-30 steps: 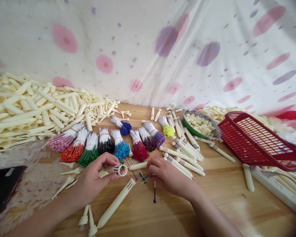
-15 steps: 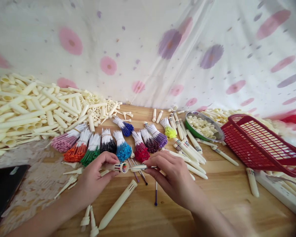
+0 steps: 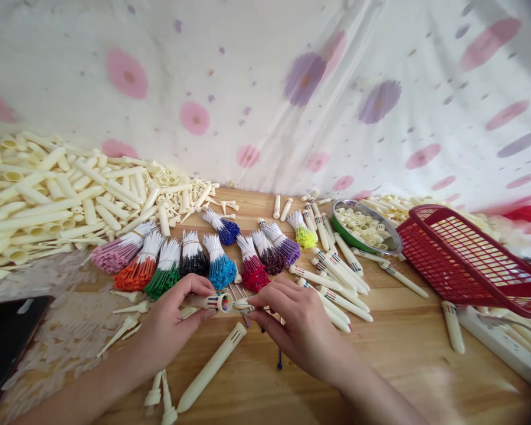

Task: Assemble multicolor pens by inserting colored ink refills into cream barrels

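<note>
My left hand (image 3: 170, 321) is closed round a cream multicolour pen barrel (image 3: 212, 301), its slotted, open end turned to the right. Coloured tips show inside that opening. My right hand (image 3: 296, 324) pinches a small slim pale piece (image 3: 241, 304) right beside the opening; its exact kind is hard to make out. Below the hands lies an empty cream barrel (image 3: 212, 367) with slots at its upper end. Bundles of refills stand just behind, among them light blue ones (image 3: 222, 268) and red ones (image 3: 253, 273). Several loose refills lie partly hidden beneath my fingers.
Cream barrels and parts (image 3: 48, 200) are heaped at the left, above a dark phone (image 3: 13, 342). Pens with coloured slots (image 3: 340, 274) lie to the right. Behind them are a green-sided bowl (image 3: 393, 239) of small parts, a red basket (image 3: 469, 260) and a white power strip (image 3: 504, 345).
My right hand has shifted slightly left, bringing the pale piece closer to the barrel's open end. More pens show behind that hand. My left hand has barely moved.
</note>
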Available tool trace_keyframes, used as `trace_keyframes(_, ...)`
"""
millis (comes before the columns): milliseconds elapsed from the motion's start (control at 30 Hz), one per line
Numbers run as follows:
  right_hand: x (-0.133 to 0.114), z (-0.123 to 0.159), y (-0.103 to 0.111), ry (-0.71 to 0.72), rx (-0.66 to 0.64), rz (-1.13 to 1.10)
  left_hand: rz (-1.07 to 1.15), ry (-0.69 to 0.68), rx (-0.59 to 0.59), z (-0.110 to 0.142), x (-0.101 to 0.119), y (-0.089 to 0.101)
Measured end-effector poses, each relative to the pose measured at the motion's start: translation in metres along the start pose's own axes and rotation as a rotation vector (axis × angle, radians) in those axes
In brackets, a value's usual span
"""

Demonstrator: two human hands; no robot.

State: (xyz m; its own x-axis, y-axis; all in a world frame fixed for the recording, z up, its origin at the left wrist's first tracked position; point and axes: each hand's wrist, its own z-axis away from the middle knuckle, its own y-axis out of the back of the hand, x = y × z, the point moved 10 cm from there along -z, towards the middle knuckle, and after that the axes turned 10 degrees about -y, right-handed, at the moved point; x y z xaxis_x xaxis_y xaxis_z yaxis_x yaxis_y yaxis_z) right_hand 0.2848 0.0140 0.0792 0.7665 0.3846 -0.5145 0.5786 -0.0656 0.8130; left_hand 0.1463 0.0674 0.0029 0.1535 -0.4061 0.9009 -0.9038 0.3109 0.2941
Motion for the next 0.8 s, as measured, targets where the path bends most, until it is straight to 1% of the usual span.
trace_keyframes(267, 0.0, -0.002, 0.002, 0.005, -0.008, 0.022, -0.008, 0.027, 0.008, 0.001, -0.002, 0.0)
trace_keyframes(333, 0.002, -0.002, 0.003, 0.013, -0.004, 0.016, -0.011, 0.071, -0.018, 0.003, -0.005, -0.002)
trace_keyframes(433, 0.003, -0.003, 0.005, 0.036, 0.002, 0.018, -0.009, 0.119, -0.101, 0.004, -0.006, -0.009)
trace_keyframes(500, 0.004, -0.003, 0.006, 0.042, 0.004, 0.027, -0.014, 0.1, -0.138, 0.003, -0.002, -0.012)
trace_keyframes(700, 0.005, -0.002, 0.006, 0.036, 0.005, 0.023, -0.056, -0.02, -0.229, -0.001, 0.013, -0.017)
trace_keyframes(800, 0.006, -0.002, 0.007, 0.02, 0.002, 0.001, -0.09, -0.053, -0.234, -0.001, 0.015, -0.016)
